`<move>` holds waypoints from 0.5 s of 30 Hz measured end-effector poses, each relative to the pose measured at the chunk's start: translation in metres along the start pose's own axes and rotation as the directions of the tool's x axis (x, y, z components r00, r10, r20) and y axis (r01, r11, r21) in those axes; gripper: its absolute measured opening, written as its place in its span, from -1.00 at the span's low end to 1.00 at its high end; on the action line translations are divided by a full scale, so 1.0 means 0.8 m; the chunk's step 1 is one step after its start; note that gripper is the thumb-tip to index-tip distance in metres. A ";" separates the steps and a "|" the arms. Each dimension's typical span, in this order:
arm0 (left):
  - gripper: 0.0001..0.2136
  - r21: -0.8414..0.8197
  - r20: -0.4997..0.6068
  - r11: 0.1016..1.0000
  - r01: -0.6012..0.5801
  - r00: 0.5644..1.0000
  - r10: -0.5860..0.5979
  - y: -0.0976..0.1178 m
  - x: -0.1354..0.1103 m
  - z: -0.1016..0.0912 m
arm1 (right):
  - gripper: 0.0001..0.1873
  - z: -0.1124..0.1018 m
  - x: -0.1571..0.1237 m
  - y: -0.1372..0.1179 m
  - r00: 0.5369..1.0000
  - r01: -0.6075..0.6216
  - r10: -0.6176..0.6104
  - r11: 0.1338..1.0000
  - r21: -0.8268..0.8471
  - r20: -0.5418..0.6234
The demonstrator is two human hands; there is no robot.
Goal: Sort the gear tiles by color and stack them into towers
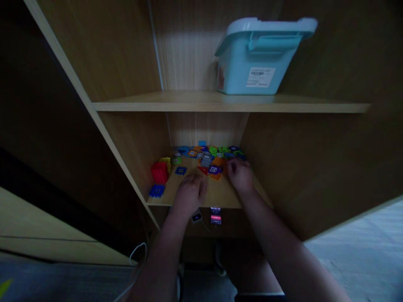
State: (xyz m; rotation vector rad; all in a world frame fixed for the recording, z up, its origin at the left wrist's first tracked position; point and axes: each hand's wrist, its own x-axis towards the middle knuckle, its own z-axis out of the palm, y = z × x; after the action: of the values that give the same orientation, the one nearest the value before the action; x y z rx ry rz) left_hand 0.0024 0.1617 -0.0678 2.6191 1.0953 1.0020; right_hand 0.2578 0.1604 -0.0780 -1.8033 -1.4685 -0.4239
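My left hand (190, 191) hovers over the front of the lower shelf with its fingers curled in. Whatever lies in its fingers, if anything, is hidden. Just beyond it are a red triangle piece (203, 170) and a purple square piece (215, 169) with a white grid. My right hand (241, 174) reaches to the right side of the pile of plastic building pieces (206, 158), its fingers closed beside an orange piece (219, 161). I cannot make out what they hold. A dark blue square piece (180, 170) lies flat to the left.
At the left wall stand a red stack of pieces (160, 173), yellow pieces (166, 162) and blue pieces (157, 191). A light blue lidded box (252, 63) sits on the upper shelf (189, 100). Below the lower shelf show a lit phone (215, 215) and a small cabled device (197, 217).
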 end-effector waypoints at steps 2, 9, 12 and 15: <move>-0.96 0.058 0.045 0.998 0.039 0.998 -0.042 -0.011 -0.001 0.012 | -0.76 0.010 -0.005 0.001 1.000 0.002 -0.003 0.999 0.044 0.023; -0.88 0.113 0.073 0.991 0.074 0.994 -0.083 -0.013 -0.003 0.021 | -0.75 0.036 -0.011 -0.022 0.975 0.119 -0.134 0.989 0.093 0.177; -0.83 0.127 0.101 0.986 0.105 0.988 -0.118 -0.014 -0.002 0.021 | -0.69 0.038 -0.013 -0.021 0.965 0.122 -0.125 0.992 0.027 0.232; -0.78 0.156 0.134 0.980 0.121 0.981 -0.143 -0.015 -0.002 0.022 | -0.69 0.041 -0.014 -0.017 0.964 0.124 -0.127 0.992 0.030 0.233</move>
State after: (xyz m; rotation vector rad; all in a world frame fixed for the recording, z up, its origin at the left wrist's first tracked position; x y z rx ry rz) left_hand 0.0058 0.1715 -0.0865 2.6387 1.3334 0.7178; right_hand 0.2354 0.1770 -0.1025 -1.8019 -1.7505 -0.2672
